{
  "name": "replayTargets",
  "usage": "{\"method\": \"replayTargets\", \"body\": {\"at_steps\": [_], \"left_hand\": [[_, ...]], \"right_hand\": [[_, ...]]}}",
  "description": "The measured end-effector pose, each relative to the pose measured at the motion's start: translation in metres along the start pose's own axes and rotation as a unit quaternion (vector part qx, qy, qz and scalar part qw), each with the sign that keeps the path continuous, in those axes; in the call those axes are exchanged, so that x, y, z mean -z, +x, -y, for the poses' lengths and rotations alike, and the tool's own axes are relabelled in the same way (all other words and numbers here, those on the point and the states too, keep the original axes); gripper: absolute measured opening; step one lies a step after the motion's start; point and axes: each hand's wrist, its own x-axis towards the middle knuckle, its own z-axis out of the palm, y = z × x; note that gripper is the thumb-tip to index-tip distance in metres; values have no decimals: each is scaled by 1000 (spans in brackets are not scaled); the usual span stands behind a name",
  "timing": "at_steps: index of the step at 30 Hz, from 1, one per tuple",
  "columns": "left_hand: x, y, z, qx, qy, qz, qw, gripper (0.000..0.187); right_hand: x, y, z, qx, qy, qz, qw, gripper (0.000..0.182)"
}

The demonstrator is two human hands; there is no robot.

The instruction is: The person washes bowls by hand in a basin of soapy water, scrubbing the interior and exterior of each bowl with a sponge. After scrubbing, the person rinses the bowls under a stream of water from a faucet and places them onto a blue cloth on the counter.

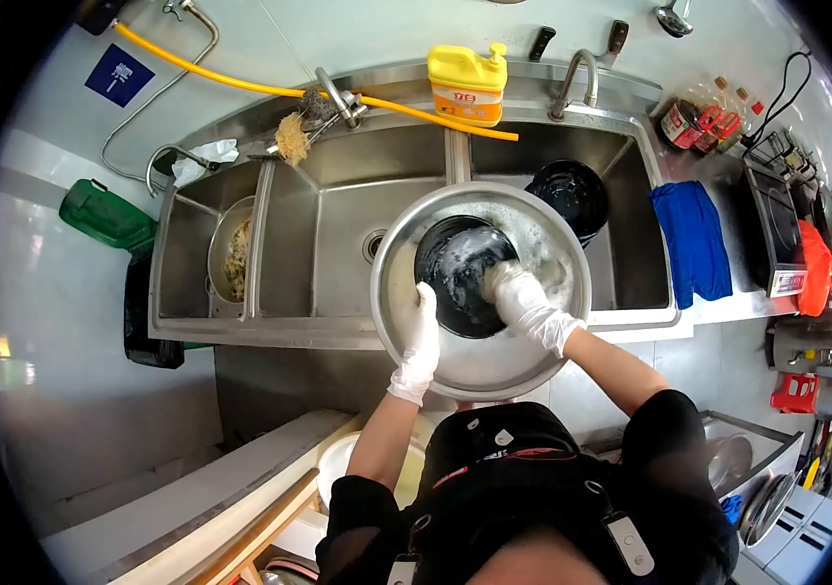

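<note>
A large steel basin (389, 226) with cloudy, sudsy water sits over the sink divider, close to my body. Inside it a black bowl (457, 283) is tilted toward me, with white foam across its inner face. My left hand (423, 336), in a white glove, grips the bowl's left rim, thumb up along the edge. My right hand (523, 300), also gloved, is closed and presses against the bowl's right inner side. Its fingertips are hidden by foam and blur, so what it holds cannot be made out.
More black bowls (572, 198) stand in the right sink. A strainer with food scraps (231, 253) lies in the left sink. Behind are a yellow detergent jug (467, 86), a yellow hose (240, 86) and two faucets. A blue cloth (691, 239) hangs at right.
</note>
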Motion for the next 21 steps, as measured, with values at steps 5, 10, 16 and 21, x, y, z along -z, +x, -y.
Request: {"method": "replayTargets", "body": {"at_steps": [5,10,16,21], "left_hand": [[1,3,16,89,-107,62,988,66],[1,-5,1,2,-18,13,1000,62],[-9,-14,-8,-29,50,14,998,49],[4,-3,10,46,49,46,997,46]], "right_hand": [[8,11,40,104,414,-130,895,38],[-2,35,15,73,47,-241,967,20],[16,-8,10,82,228,25,970,29],[26,-27,44,150,357,-133,913,67]]}}
